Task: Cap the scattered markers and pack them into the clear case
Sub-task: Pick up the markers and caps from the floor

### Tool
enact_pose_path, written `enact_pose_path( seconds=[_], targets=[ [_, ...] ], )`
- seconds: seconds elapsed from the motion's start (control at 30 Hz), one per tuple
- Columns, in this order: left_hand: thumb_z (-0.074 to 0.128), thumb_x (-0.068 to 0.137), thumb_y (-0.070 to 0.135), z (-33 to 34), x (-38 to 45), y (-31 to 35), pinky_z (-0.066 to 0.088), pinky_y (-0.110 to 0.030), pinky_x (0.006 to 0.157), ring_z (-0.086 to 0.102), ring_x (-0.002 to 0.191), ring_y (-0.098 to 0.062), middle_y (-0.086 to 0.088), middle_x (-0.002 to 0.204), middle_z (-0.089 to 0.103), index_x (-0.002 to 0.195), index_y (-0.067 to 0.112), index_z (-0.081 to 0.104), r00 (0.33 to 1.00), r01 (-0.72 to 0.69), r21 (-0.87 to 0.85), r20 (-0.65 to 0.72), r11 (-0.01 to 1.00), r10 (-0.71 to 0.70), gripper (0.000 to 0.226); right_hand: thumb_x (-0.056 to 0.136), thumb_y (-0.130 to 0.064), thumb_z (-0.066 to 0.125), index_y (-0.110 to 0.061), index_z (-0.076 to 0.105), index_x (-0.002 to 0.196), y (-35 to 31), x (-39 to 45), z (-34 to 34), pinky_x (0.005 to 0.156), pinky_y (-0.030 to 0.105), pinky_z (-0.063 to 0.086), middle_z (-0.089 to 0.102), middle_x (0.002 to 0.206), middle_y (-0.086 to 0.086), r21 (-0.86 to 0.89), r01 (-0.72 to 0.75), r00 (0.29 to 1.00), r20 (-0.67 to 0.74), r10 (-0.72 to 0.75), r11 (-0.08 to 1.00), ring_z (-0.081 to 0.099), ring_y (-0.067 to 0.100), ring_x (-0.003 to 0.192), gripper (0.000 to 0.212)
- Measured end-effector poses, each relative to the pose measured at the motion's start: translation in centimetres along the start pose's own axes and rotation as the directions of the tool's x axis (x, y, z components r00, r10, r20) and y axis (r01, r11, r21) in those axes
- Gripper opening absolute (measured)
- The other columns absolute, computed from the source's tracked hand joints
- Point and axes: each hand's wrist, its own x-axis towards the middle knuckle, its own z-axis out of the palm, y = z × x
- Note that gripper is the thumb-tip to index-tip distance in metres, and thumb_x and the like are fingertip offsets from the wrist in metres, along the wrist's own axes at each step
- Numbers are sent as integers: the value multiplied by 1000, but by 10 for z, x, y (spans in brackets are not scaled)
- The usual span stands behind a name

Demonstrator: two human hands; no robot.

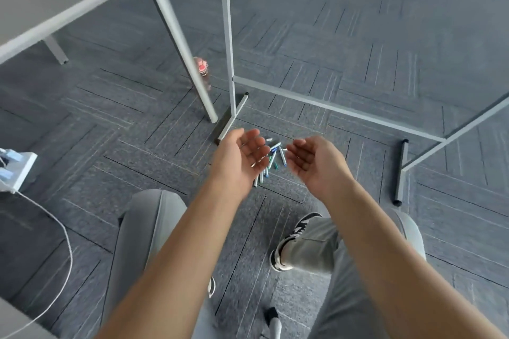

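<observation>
Both hands are held out over the floor, palms turned up and inward, fingers loosely spread. The left hand (242, 157) holds nothing. The right hand (311, 158) also holds nothing. The two are apart, with a gap between them through which the work is visible.

The markers (271, 158) lie in a loose pile on the grey carpet (358, 63), in that gap and partly hidden behind the left hand's fingers. They point in several directions and overlap. White barrels with blue and green ends can be made out; which of them are capped is too small to tell. Separate caps cannot be identified.

The clear case is not seen anywhere in this view.

The pile sits just near of the foot of a white metal frame (227, 36), whose lower crossbar runs away to the right. A table leg (179, 44) slants down to the floor on the left of the frame.

Judgement: the task is at its start. No marker is picked up, capped or packed. The cupped, facing palms suggest a reach toward the pile, possibly to gather it from both sides. Because the markers overlap, the top ones should be lifted first to avoid rolling the rest toward the frame foot.
</observation>
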Motion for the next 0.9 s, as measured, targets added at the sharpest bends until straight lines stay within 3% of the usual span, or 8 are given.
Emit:
enact_pose_path(
  seconds=[0.2, 0.33, 0.47, 0.63, 0.77, 0.83, 0.9],
  targets=[
    [45, 103, 26, 14, 38, 0, 48, -32, 66, 61, 64, -19, -2, 68, 64, 87, 12, 65, 997, -8, 8, -71, 1000, 8, 30, 103, -15, 47, -8, 65, 81, -11, 51, -3, 77, 34, 58, 72, 79, 9, 6, -41, 998, -42, 41, 999, 68, 20, 71, 29],
    [44, 103, 24, 12, 86, -2, 47, -31, 66, 60, 65, -20, -3, 70, 63, 84, 12, 62, 988, 36, 33, -152, 999, -31, 29, 102, -15, 48, -8, 66, 82, -4, 100, 8, 67, 30, 55, 71, 76, 7, -58, -85, 991, -111, 78, 995, 65, 18, 68, 28],
    [43, 102, 23, -5, 160, -9, 47, -29, 63, 59, 64, -19, -2, 70, 62, 83, 12, 61, 966, 97, 64, -248, 993, -78, 28, 102, -16, 52, -9, 65, 79, 21, 170, 20, 59, 29, 53, 69, 61, 3, -151, -128, 976, -196, 97, 980, 63, 17, 60, 27],
    [49, 95, 16, -42, 285, -45, 46, -24, 48, 57, 54, -16, -2, 68, 60, 90, 9, 59, 888, 205, 184, -448, 961, -104, 13, 101, -10, 55, -3, 69, 87, 68, 278, 22, 48, 26, 50, 67, 66, 6, -345, -215, 944, -312, 104, 914, 59, 15, 51, 21],
    [52, 97, 12, -85, 380, -89, 55, -35, 55, 61, 62, -23, -11, 75, 65, 82, 6, 59, 848, 241, 511, -524, 825, 77, 17, 97, -11, 61, -8, 74, 90, 119, 366, 17, 76, 41, 65, 76, 79, 8, -618, -214, 950, -312, 14, 756, 72, 24, 74, 14],
    [56, 94, 14, -110, 417, -110, 56, -40, 62, 63, 70, -26, -13, 82, 69, 81, 8, 59, 853, 267, 676, -497, 687, 158, 14, 94, -16, 61, -14, 76, 90, 145, 402, 14, 78, 42, 65, 77, 82, 7, -753, -200, 960, -278, -28, 627, 75, 27, 79, 15],
    [62, 92, 18, -137, 448, -129, 53, -36, 63, 63, 75, -26, -11, 89, 70, 85, 12, 58, 869, 285, 811, -443, 512, 218, 10, 91, -18, 62, -18, 76, 92, 169, 432, 10, 76, 38, 63, 76, 84, 6, -832, -190, 968, -248, -43, 521, 74, 26, 80, 14]
  ],
)
